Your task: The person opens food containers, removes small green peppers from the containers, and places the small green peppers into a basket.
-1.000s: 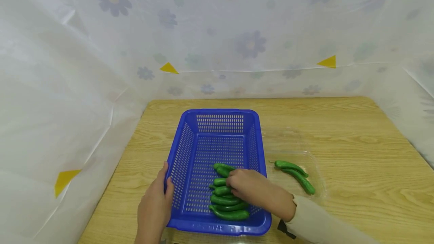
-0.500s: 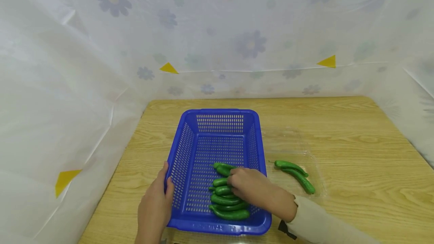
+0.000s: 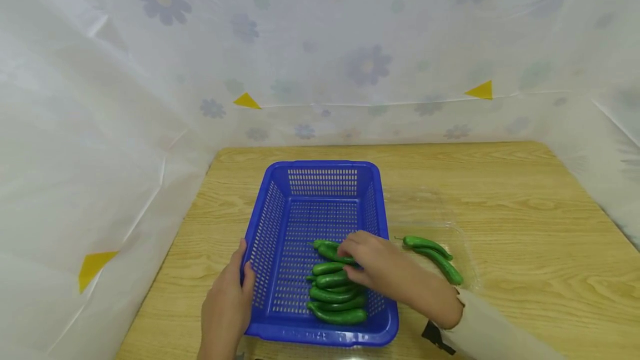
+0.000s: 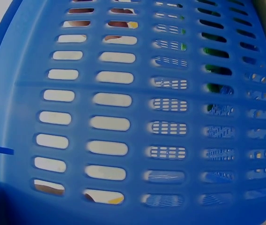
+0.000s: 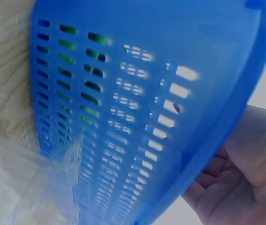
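Observation:
In the head view a blue plastic basket with slotted walls stands on the table. Several green chili peppers lie in a row across its near right part. My left hand holds the basket's left rim, thumb over the edge and fingers along the outside. Reaching over the right rim, my right hand hovers above the peppers, its thumb and fingers spread apart with no pepper pinched between them. The right wrist view shows the right hand's palm beyond the rim. Only the basket's slotted wall shows in the left wrist view.
To the right of the basket lies a clear plastic tray with two more green chili peppers in it. Pale flowered sheeting encloses the wood-grain table at the back and sides.
My right hand has lifted off the peppers toward the upper right, and its thumb and fingers have parted. The left hand stays on the basket's rim.

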Demonstrator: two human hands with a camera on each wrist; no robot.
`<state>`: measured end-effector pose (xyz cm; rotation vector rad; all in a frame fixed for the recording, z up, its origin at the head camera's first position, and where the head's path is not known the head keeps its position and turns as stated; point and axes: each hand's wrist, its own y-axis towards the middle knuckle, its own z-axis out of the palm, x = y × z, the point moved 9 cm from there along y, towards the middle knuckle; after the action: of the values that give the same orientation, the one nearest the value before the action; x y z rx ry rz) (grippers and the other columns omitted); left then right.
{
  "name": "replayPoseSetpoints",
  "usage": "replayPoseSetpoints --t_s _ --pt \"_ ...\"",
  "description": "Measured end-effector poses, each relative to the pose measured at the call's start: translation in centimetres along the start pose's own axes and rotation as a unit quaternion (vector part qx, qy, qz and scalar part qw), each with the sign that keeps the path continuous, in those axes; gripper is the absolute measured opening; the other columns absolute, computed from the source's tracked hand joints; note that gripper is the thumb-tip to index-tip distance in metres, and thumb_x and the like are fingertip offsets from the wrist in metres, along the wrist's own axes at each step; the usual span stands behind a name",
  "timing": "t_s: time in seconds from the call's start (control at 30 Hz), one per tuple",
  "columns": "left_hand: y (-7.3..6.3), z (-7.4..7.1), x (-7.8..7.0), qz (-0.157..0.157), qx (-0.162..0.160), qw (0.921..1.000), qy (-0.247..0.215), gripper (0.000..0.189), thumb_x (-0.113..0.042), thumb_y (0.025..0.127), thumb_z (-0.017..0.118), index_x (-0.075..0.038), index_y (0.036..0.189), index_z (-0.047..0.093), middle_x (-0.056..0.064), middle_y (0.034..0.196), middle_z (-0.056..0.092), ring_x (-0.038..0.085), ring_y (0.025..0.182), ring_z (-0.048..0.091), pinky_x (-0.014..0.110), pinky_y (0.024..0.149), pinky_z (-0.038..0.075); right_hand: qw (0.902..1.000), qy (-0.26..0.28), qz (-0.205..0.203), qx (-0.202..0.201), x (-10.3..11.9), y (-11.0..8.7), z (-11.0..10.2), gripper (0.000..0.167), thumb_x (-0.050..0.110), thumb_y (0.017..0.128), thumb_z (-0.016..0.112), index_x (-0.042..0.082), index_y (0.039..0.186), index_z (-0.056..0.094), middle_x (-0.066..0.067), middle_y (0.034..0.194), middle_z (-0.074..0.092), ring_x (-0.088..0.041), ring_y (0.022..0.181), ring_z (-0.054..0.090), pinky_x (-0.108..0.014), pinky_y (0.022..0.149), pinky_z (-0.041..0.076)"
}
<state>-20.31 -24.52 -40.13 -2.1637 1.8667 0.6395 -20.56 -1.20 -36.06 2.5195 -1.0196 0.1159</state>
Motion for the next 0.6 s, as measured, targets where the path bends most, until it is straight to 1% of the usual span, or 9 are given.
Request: replayPoseSetpoints --t_s 0.17,0.3,0.43,0.6 --pt "-0.1 -0.1 -0.2 0.007 -0.007 1.0 -0.001 0.047 -0.024 0.098 0.042 -0.015 0.144 0.036 0.017 0.128 0.054 0.039 0.1 0.06 0.052 0.07 0.049 0.9997 -0.001 -0.01 -0.023 -0.5 -0.5 -1.0 0.019 0.017 0.079 0.072 0.011 0.096 0.065 0.003 0.092 0.061 -0.009 0.085 0.058 -0.022 0.07 0.051" --pt "-0.1 -0.2 -0.1 0.01 -0.01 0.9999 -0.002 0.047 -0.024 0.098 0.042 -0.015 0.144 0.036 0.017 0.129 0.054 0.039 0.101 0.059 0.052 0.071 0.049 0.9993 0.002 -0.008 -0.036 -0.9 -1.0 -1.8 0.018 0.015 0.079 0.072 0.011 0.095 0.065 0.004 0.092 0.061 -0.009 0.085 0.058 -0.021 0.069 0.05" --pt "-0.1 -0.2 0.0 0.009 -0.009 0.9999 -0.001 0.047 -0.025 0.098 0.041 -0.015 0.144 0.036 0.016 0.129 0.054 0.039 0.101 0.059 0.053 0.072 0.049 0.9992 0.007 0.01 -0.039 -1.5 -1.5 -2.3 0.016 0.014 0.079 0.071 0.012 0.094 0.065 0.005 0.091 0.06 -0.008 0.083 0.058 -0.021 0.069 0.05" --pt "-0.1 -0.1 0.0 0.01 -0.007 0.9999 -0.004 0.048 -0.025 0.098 0.042 -0.016 0.144 0.036 0.016 0.129 0.054 0.039 0.1 0.06 0.053 0.071 0.049 0.9983 0.012 0.041 -0.04 -2.8 -2.4 -2.7 0.015 0.013 0.079 0.07 0.013 0.093 0.064 0.007 0.089 0.059 -0.006 0.08 0.057 -0.019 0.066 0.05"
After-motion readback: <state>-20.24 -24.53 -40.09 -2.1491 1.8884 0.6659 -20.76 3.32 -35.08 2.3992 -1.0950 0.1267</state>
